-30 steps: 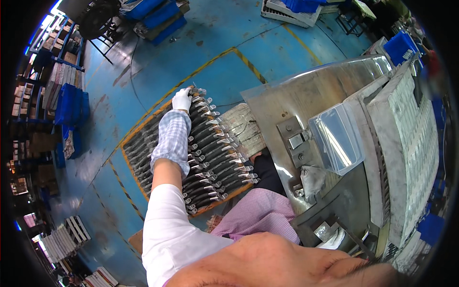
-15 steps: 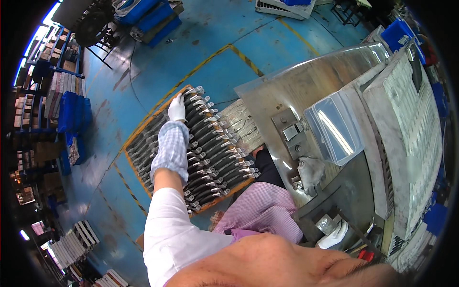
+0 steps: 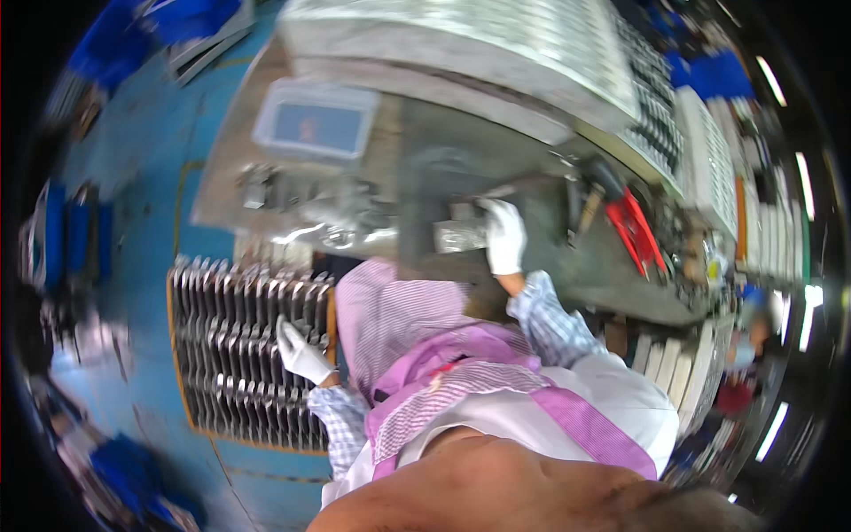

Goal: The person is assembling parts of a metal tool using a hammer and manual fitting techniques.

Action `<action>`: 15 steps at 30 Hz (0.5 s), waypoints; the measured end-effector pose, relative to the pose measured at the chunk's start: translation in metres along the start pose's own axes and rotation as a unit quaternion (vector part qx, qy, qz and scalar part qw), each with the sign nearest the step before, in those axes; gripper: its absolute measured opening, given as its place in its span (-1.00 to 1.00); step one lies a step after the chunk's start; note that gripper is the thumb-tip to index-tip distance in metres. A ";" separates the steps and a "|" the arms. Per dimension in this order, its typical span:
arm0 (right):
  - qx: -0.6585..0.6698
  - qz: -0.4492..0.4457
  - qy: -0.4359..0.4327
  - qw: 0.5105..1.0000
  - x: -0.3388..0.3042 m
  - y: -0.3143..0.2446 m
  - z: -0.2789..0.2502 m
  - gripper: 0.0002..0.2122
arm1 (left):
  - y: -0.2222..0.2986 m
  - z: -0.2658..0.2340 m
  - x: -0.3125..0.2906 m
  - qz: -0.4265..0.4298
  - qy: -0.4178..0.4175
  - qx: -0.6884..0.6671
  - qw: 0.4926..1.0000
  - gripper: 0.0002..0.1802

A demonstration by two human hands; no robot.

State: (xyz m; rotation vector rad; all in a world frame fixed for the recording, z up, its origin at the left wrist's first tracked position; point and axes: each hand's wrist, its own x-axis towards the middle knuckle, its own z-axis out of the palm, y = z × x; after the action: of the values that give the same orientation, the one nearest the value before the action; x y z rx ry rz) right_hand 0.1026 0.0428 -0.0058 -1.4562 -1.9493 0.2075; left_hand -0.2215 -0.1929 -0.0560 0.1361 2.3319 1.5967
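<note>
My left hand (image 3: 303, 355), in a white glove, reaches over the right side of a shallow orange-edged crate (image 3: 174, 355). Its fingers look stretched out, resting on or just above the dark curved parts with metal end clips (image 3: 244, 341) that fill the crate in rows. Over at the workbench (image 3: 425, 168), my right hand (image 3: 505, 238), also gloved in white, is beside a small shiny metal block (image 3: 459, 237). The fingers of that hand point away from me and bend a little toward the block. Blur hides whether they grip anything.
A clear plastic box (image 3: 316, 120) stands at the bench's far left, with metal fixtures (image 3: 257, 186) nearer me. Red-handled pliers (image 3: 634, 232) lie on the right. Large white stacked trays (image 3: 461, 44) line the back. Blue floor (image 3: 133, 239) shows at left.
The view has swung round to the right, toward the bench. My left hand has gone from the crate's far end to its near right side. My right hand has come into view.
</note>
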 end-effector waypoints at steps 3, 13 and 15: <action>0.030 0.005 -0.100 0.994 0.000 0.009 -0.027 -0.75 | 0.041 0.052 -0.055 0.234 -0.141 0.032 0.961 -0.70; -0.290 0.069 -0.004 0.954 0.017 0.145 -0.151 -0.46 | 0.109 0.083 -0.127 0.256 -0.237 0.014 0.937 -0.77; -0.374 0.046 -0.057 0.925 0.026 0.147 -0.143 -0.34 | 0.117 0.101 -0.145 0.470 -0.238 0.053 0.848 -0.72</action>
State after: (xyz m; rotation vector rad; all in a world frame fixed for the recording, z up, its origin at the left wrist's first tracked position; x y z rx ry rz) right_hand 0.3009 0.0817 0.0385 -2.0453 -2.1693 -0.4802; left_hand -0.0641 -0.0952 0.0481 1.7052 1.9991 1.4874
